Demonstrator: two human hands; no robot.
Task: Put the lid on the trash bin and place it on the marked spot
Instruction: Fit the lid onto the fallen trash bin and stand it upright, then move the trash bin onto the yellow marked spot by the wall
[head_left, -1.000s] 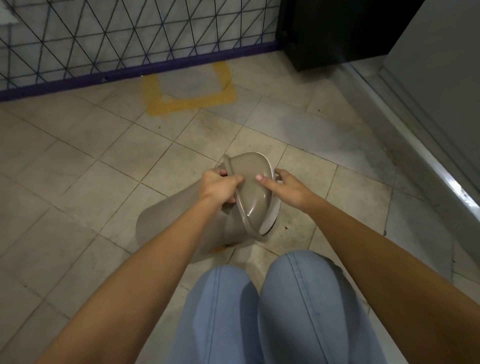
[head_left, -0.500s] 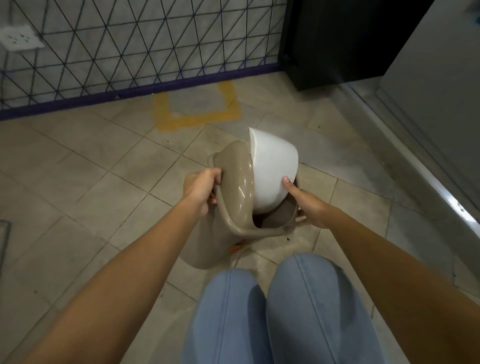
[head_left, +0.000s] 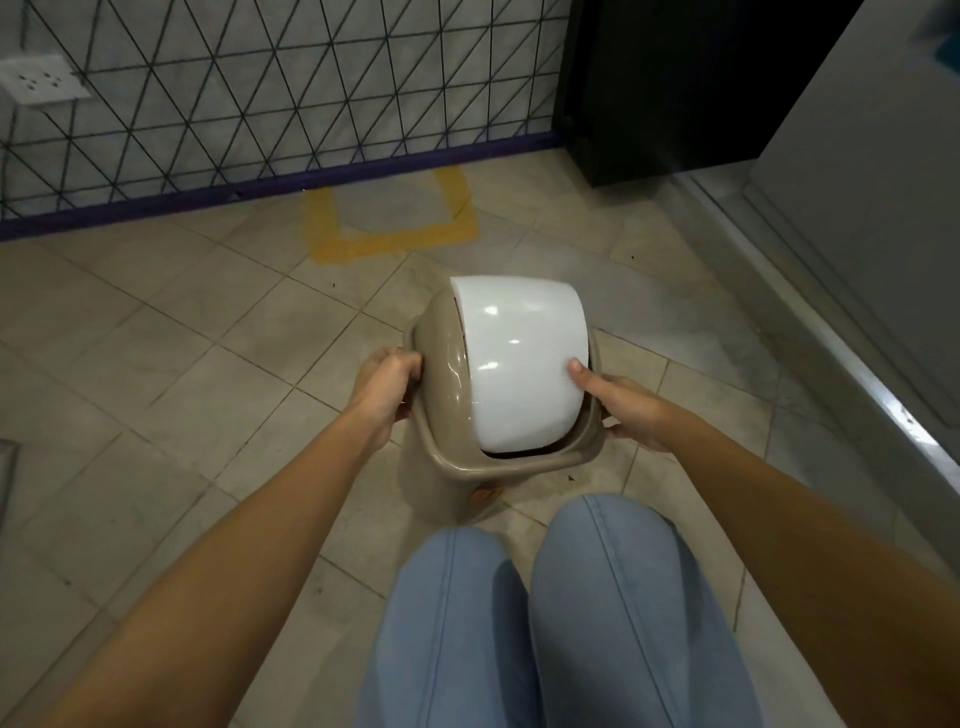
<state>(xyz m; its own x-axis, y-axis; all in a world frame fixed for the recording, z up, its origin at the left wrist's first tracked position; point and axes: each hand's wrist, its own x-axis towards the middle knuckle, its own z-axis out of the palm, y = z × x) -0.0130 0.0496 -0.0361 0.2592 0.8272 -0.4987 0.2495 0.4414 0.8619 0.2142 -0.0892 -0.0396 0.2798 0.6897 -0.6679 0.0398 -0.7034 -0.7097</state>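
Observation:
A beige trash bin (head_left: 447, 488) stands nearly upright on the tiled floor in front of my knees. Its beige lid frame (head_left: 441, 358) sits on top, with a white swing flap (head_left: 519, 364) tilted up in it. My left hand (head_left: 387, 387) grips the lid's left rim. My right hand (head_left: 618, 408) holds the right rim, thumb pressed on the white flap. A yellow taped square (head_left: 395, 236) marks the floor farther ahead, against the wall.
A wall with a black triangle grid and a purple skirting (head_left: 260, 182) runs behind the mark. A black cabinet (head_left: 675, 88) stands at the back right. A grey raised step with a metal edge (head_left: 857, 364) lines the right side. A wall socket (head_left: 41, 85) is at top left.
The bin has swung from lying on its side to nearly upright. The lid now faces up with the white flap showing, and both hands have shifted to its rims.

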